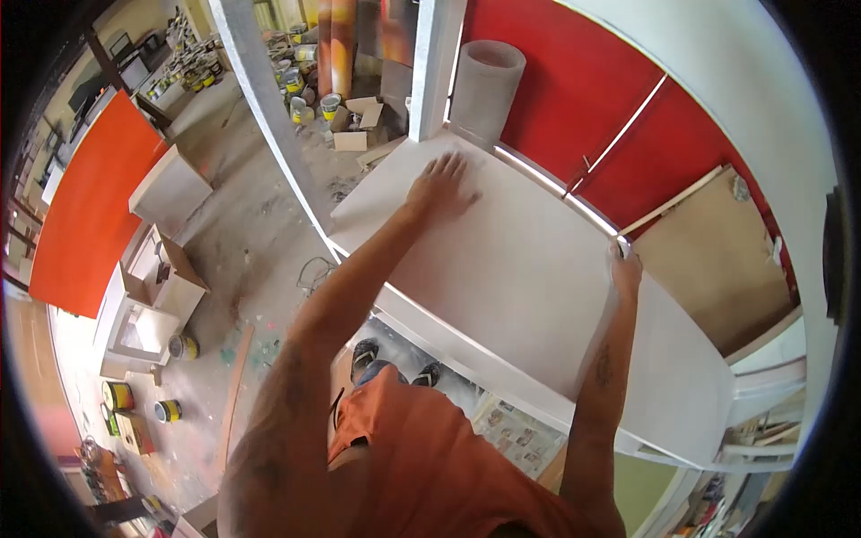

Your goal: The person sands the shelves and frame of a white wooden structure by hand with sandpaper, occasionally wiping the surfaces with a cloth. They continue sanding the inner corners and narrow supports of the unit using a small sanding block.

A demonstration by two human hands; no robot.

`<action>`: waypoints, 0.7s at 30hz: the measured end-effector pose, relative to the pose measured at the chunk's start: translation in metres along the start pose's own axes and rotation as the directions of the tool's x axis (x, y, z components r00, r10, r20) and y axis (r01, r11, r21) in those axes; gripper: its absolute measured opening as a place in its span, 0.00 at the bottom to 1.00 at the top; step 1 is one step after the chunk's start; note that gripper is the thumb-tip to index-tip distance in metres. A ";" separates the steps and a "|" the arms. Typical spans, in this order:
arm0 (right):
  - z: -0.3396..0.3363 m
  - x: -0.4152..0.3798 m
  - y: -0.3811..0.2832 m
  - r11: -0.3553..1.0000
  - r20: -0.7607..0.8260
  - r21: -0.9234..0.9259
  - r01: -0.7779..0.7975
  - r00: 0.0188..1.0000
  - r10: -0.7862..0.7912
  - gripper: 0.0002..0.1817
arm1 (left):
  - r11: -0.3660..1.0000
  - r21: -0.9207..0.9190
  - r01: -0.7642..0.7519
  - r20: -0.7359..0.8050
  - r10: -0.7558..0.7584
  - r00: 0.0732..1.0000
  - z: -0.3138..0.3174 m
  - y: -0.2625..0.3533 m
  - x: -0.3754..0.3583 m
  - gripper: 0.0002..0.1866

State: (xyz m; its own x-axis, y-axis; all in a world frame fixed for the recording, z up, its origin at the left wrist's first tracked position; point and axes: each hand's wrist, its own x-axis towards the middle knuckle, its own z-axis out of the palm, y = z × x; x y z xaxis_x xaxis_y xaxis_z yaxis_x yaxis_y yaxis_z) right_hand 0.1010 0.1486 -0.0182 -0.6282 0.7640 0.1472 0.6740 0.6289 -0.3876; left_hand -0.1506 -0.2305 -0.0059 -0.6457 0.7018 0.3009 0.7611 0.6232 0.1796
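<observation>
White, broad, wood-like board [511,260] lies under the left hand [441,184], spread wide, probably to steady it; the right hand [627,267] curls narrowly at the board's far edge, any held item unclear.

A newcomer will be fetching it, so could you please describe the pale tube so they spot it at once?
Start at the big white tabletop. Past the left hand, by its far edge, rises a red panel. The pale tube stands upright there, round and open-topped, unlike the flat panel and straight-sided post beside it.
</observation>
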 end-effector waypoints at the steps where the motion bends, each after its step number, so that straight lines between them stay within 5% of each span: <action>1: -0.005 0.000 -0.005 1.000 0.003 -0.001 0.012 1.000 -0.012 0.28 | 0.999 -0.018 -0.030 -0.002 0.030 1.000 -0.010 -0.006 -0.025 0.41; 4: -0.011 -0.001 -0.006 0.998 0.087 0.048 0.031 0.996 -0.036 0.30 | 0.999 -0.028 -0.036 0.019 0.036 0.999 -0.043 -0.018 -0.100 0.42; 7: 0.012 0.013 0.010 0.999 -0.026 -0.027 0.020 0.999 -0.021 0.30 | 0.999 -0.007 -0.033 0.062 0.034 0.998 -0.049 -0.018 -0.103 0.42; 13: 0.010 0.017 0.009 1.000 0.066 0.010 0.010 0.998 -0.010 0.30 | 0.996 -0.072 -0.056 0.073 0.061 0.996 0.018 -0.023 0.054 0.45; 16: 0.017 0.017 0.018 0.992 -0.012 0.026 0.120 0.993 -0.120 0.28 | 0.998 -0.058 -0.036 0.082 0.041 0.996 0.028 -0.023 0.069 0.45; 21: 0.010 0.011 0.020 0.983 -0.022 0.094 0.157 0.988 -0.155 0.24 | 0.995 -0.059 -0.079 0.072 0.083 0.994 -0.047 -0.011 -0.099 0.44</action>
State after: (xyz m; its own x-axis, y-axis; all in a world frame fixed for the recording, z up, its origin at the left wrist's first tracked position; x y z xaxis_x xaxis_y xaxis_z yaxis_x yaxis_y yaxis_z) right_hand 0.1038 0.1687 -0.0336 -0.7165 0.6602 0.2255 0.5278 0.7243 -0.4435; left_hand -0.0921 -0.3231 0.0068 -0.5829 0.7742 0.2465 0.8120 0.5444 0.2104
